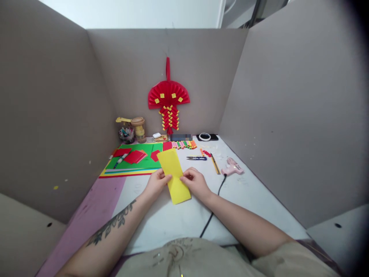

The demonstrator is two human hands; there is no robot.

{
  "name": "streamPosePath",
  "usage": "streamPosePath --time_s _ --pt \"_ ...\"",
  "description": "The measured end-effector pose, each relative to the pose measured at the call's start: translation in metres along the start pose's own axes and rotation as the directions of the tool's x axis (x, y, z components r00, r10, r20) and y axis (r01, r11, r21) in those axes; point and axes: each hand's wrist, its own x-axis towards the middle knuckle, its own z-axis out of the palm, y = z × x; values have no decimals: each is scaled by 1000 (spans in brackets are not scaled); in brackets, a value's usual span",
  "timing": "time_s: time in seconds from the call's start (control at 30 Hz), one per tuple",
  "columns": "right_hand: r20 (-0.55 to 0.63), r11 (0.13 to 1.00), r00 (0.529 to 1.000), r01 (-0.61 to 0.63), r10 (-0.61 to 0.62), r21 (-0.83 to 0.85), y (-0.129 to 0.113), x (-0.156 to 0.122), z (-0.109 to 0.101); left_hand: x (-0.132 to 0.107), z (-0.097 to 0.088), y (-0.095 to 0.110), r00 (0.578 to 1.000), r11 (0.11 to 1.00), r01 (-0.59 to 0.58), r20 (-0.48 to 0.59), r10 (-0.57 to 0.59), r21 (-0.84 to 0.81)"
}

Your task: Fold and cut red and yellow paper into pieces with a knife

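Passing under the right forearm (pixel 245 224), near yellow paper (pixel 175 182): black cord (pixel 220 186)

Between the fingers (pixel 188 177), the strip (pixel 175 181) was paper, smooth and matt. Beyond them, the fan (pixel 168 89) looked like pleated paper with a faint sheen; left of them, the sheets (pixel 146 165) were flat, matt paper. Right of the fingers, the snips (pixel 196 158) showed metal blades, and the glue gun (pixel 230 167) was smooth, glossy plastic. Below them, the shirt (pixel 207 258) was matt cloth.
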Motion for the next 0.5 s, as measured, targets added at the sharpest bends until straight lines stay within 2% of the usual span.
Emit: streamPosePath --time_s 0.1,0.17,0.27,0.3,0.33,0.37,0.43,0.5 --pt "25 979 991 -137 135 148 5 3 0 0 3 -3 1000 1000 1 31 -1 10" --pt "32 947 984 -177 175 267 8 6 0 3 0 -1 1000 1000 -9 15 9 14" --pt "12 889 973 -214 229 404 9 10 -1 17 -28 12 986 986 -82 -136 102 143" --pt "25 864 966 -242 258 441 10 10 -1 23 -44 20 961 964 -110 -222 165 242" --pt "45 839 957 -274 288 470 10 11 -1 29 -63 28 917 919 -103 -320 236 381" --pt "67 819 947 -305 313 485 10 11 -1 34 -83 37 852 849 -68 -412 323 524" --pt "93 804 933 -349 349 481 11 11 -1 41 -121 50 735 696 75 -511 446 714" --pt "96 807 926 -365 364 463 12 12 -1 44 -147 57 693 596 225 -556 459 771"
